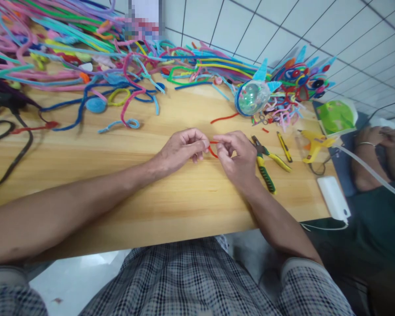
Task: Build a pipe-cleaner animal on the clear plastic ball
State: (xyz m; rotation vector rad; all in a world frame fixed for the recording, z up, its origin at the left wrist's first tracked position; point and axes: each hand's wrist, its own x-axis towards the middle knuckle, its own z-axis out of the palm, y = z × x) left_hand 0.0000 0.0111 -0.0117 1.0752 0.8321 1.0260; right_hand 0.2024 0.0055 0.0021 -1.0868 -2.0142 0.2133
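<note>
Between my two hands, above the wooden table (pixel 197 188), a short red pipe cleaner (pixel 212 151) is bent into a small loop. My left hand (pixel 191 148) pinches one side of it between thumb and forefinger. On the other side, my right hand (pixel 235 153) has its thumb and fingertips closed on the loop. Both ends of the pipe cleaner are hidden by my fingers. Just right of my right hand lie pliers (pixel 266 164) with yellow and green handles, spread apart. A longer red pipe cleaner (pixel 224 118) rests on the table beyond my hands.
Many coloured pipe cleaners (pixel 95 83) are heaped along the back and left. A clear ball with blue horns (pixel 254 96) stands at the back right. Nearby are a yellow cutter (pixel 285 147), a glue gun (pixel 316 142) and a white box (pixel 333 197). Another person's arms (pixel 370 153) rest at far right.
</note>
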